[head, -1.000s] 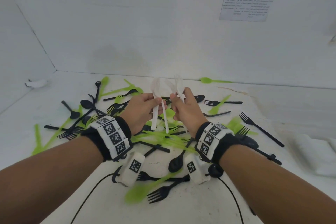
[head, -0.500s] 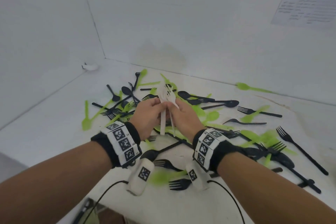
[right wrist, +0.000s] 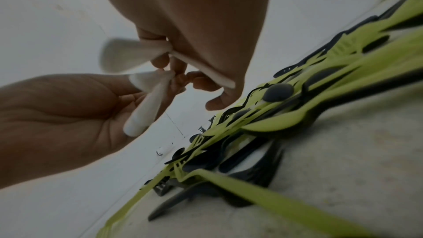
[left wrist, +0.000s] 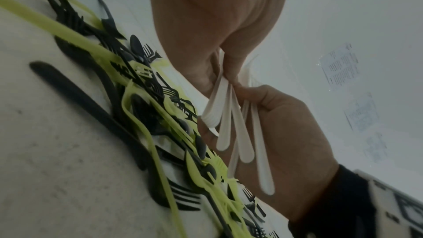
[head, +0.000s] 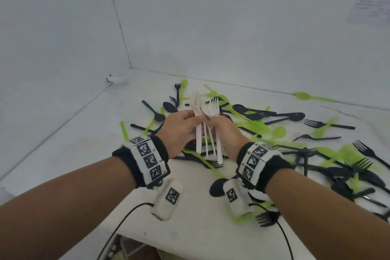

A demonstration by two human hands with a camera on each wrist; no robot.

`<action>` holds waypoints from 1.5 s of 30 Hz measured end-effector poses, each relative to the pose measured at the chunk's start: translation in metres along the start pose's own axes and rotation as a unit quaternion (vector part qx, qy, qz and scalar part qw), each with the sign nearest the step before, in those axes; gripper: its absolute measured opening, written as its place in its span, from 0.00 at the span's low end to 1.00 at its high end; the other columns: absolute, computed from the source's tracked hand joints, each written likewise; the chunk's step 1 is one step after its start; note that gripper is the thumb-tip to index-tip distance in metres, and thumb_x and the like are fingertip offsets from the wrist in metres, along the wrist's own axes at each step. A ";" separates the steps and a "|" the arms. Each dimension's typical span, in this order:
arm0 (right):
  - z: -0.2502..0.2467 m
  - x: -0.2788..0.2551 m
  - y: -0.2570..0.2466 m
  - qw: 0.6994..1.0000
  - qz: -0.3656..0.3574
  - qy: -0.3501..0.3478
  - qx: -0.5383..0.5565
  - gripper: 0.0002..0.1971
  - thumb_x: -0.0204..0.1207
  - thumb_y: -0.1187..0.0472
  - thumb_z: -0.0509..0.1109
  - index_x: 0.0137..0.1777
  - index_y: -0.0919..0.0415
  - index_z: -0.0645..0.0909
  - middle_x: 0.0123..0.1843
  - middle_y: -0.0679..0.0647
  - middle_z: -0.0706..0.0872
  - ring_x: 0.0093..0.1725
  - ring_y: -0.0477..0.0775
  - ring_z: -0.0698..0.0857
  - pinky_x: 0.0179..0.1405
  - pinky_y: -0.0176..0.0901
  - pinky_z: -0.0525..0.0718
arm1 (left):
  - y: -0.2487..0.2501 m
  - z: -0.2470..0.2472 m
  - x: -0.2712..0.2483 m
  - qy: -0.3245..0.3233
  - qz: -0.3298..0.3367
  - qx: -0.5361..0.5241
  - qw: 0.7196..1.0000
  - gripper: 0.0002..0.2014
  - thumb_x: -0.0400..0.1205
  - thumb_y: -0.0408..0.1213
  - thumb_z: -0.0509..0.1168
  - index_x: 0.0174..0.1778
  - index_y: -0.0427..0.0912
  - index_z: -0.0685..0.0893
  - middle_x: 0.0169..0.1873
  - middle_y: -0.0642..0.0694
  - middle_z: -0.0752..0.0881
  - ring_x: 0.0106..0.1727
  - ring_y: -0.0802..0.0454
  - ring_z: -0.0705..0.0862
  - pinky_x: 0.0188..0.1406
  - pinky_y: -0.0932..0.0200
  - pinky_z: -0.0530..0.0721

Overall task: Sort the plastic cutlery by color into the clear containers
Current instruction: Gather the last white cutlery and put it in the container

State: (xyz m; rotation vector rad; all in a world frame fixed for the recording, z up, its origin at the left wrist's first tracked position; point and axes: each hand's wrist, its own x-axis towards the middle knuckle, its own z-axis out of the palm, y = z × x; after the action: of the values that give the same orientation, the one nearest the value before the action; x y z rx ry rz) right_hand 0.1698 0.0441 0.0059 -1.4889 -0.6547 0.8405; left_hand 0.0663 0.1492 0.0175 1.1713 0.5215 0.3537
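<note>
I held the white cutlery pinched in my left hand and right hand above the black-and-green pile, still unsorted, no container visible.

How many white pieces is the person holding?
About 5: all bunched in one white bundle gripped between the left hand and right hand above the pile; overlapping handles may hide more.
</note>
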 end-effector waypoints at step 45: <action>0.001 -0.016 -0.004 0.985 0.006 0.129 0.116 0.23 0.90 0.47 0.51 0.62 0.50 0.88 0.47 0.47 0.93 0.38 0.40 0.90 0.38 0.33 0.86 | 0.004 0.018 0.023 -0.085 -0.027 0.039 0.995 0.11 0.87 0.29 0.67 0.62 0.27 0.86 0.54 0.32 0.92 0.50 0.42 0.94 0.45 0.54 0.92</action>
State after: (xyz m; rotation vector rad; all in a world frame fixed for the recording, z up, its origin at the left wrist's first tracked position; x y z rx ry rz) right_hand 0.1603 0.0324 0.0117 -1.3596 -0.3432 0.6921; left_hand 0.0953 0.1486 0.0216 1.2478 0.4209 0.1873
